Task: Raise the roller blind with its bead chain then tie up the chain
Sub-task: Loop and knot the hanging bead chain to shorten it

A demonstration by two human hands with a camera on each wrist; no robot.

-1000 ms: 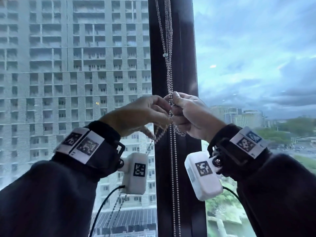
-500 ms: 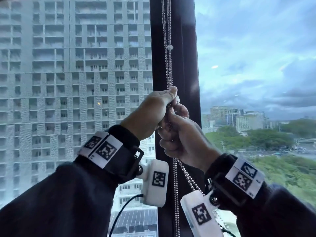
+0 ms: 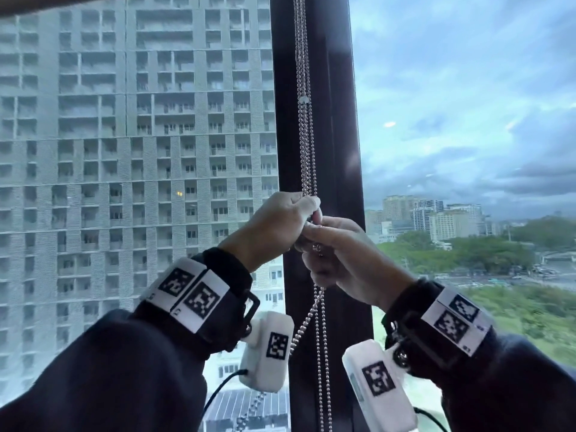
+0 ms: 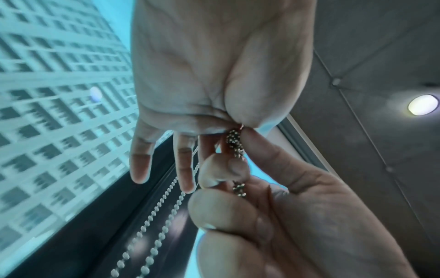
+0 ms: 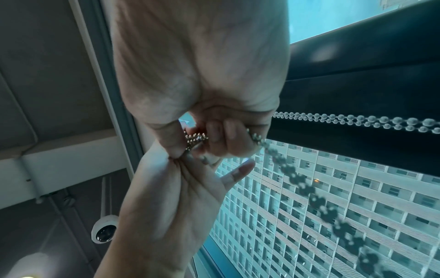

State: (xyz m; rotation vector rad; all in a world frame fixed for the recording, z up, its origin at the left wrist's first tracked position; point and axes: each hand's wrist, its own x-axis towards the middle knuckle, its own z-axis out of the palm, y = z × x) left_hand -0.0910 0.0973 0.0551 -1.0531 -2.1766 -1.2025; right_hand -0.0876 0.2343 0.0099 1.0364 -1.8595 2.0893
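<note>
The bead chain (image 3: 307, 157) hangs in several strands down the front of the dark window mullion (image 3: 335, 145), between two panes of glass. Both hands meet on it at mid-height of the mullion. The left hand (image 3: 277, 227) pinches the strands between thumb and forefinger just above a small bunched clump of beads; in the left wrist view that clump (image 4: 234, 143) sits right at the thumb tip, while the remaining fingers (image 4: 141, 161) of this hand stretch out straight, away from the chain. The right hand (image 3: 346, 257) lies directly beneath and touches the left; its fingers are curled round the same clump, seen in the right wrist view (image 5: 196, 140) pressed between thumb and bent fingers. Below the right hand the strands drop on down the mullion, one of them slanting off toward the left wrist camera (image 3: 268, 353). A small pale connector (image 3: 304, 99) sits on the chain high above the hands. Outside the left pane stands a tall apartment block (image 3: 140, 120); outside the right pane are cloudy sky and trees (image 3: 486, 254). A round ceiling lamp (image 4: 422, 104) glows overhead.
</note>
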